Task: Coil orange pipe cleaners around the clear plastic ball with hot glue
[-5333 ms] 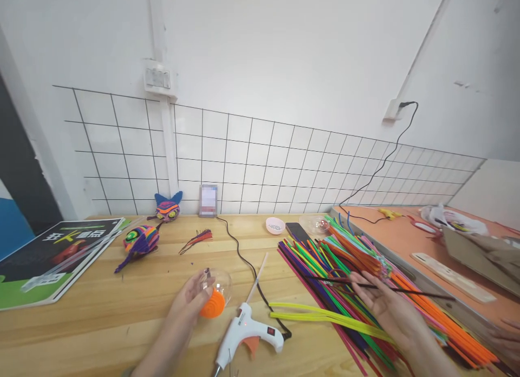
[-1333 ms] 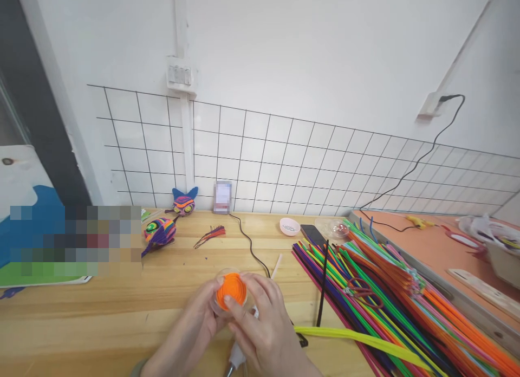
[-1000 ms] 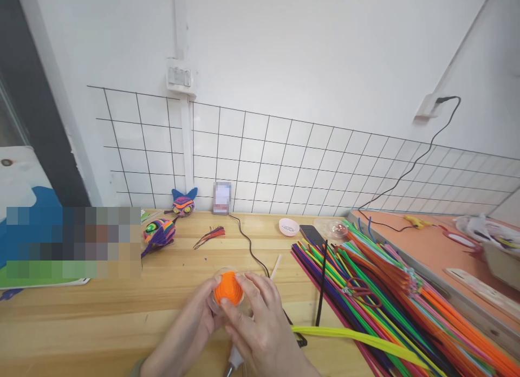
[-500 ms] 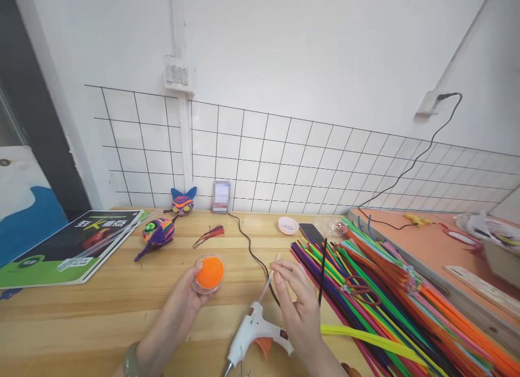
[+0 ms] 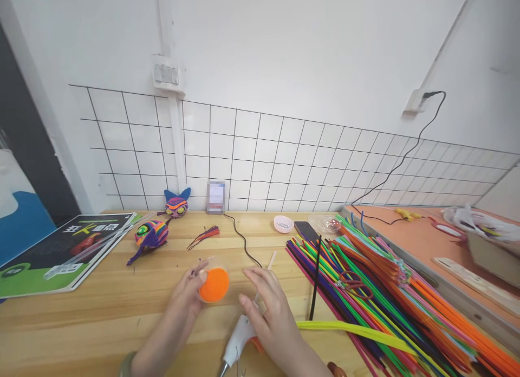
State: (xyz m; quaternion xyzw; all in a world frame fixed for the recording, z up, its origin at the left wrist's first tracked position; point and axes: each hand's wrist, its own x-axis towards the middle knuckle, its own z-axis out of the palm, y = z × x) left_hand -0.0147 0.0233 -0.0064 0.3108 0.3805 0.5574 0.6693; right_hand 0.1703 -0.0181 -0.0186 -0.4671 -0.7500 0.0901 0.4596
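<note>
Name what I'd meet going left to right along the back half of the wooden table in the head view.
Magazine, striped figure, blue-eared figure, propped-up screen, black cable, pink bowl, dark phone, clear plastic piece.

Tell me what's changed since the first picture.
The right hand let go of the dark pipe cleaner and moved left, over the glue gun. A black pipe cleaner now lies along the pile's left side. The left hand still holds the clear shell with the orange coil. The pink bowl stayed.
</note>
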